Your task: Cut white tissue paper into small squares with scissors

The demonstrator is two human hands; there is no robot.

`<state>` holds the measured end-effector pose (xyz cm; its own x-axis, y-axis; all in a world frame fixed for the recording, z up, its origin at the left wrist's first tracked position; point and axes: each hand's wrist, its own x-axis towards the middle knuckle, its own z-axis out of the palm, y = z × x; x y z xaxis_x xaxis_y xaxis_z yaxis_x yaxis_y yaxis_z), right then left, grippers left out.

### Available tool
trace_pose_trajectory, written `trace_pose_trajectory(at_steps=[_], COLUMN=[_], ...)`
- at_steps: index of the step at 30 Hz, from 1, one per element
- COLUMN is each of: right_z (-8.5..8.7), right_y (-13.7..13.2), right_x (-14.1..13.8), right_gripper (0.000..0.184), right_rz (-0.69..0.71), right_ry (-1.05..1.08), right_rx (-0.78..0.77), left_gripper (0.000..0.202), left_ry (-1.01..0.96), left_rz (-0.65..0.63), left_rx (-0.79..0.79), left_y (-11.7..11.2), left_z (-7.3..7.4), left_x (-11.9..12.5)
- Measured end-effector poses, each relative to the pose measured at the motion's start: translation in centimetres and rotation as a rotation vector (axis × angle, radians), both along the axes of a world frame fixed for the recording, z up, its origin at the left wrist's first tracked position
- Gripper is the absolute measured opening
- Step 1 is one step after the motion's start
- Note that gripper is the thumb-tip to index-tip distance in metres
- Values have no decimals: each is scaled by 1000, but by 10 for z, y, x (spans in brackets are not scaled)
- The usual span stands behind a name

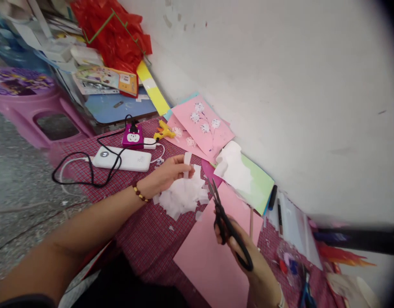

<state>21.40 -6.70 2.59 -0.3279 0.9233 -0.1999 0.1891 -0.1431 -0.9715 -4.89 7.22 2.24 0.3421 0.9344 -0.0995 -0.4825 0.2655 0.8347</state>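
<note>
My left hand (167, 174) pinches a small white paper strip (187, 163) above a heap of white paper scraps (182, 196). A beaded bracelet sits on that wrist. My right hand (248, 261) grips black scissors (227, 224) with the blades nearly closed, pointing up toward the strip. Under the scissors lies a plain pink paper sheet (210, 261) on the red checked cloth (145, 231).
A white power bank (123, 158), a magenta plug adapter (133, 137) with black cable and a yellow glue gun (164, 131) lie at the left. Pink sheets with white flowers (201, 122), white and green paper (248, 179), pens (273, 196) line the wall. A pink stool (39, 111) stands left.
</note>
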Motion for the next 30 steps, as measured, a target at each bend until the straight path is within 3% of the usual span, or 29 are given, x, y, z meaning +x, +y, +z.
trace_pose_trajectory(at_steps=[5,9,11,13,16,20,23,30], right_z=[-27,-50,-47,-31,6,41,49,53], right_y=[-42,-79,-92,-100,-97,-75,-59,-40], right_x=[30,40,36,25,-1,-31,-43,-45], right_gripper=[52,46,43,36,26,29,27,25], right_rz=[-348,-419,-409,-443,-589,-413,-303,-77], right_ry=[-361,-670,-799,-841,-652,-69,181,343], right_rx=[95,242,332,430,531,380,291,287], left_gripper=[19,18,16,18,27,34,32,31], left_ry=[-142,-86,-54,-12,180,521,667,771], left_rz=[-1,-118,-208,-306,-398,-358,-249,-78], left_rx=[-94,-98,-96,-76,69,462,637,684], left_y=[11,5,-12,-40,-88,-131,-145,-162], left_z=[0,5,11,18,27,33,38,57], left_x=[-9,-3,5,16,27,30,26,25])
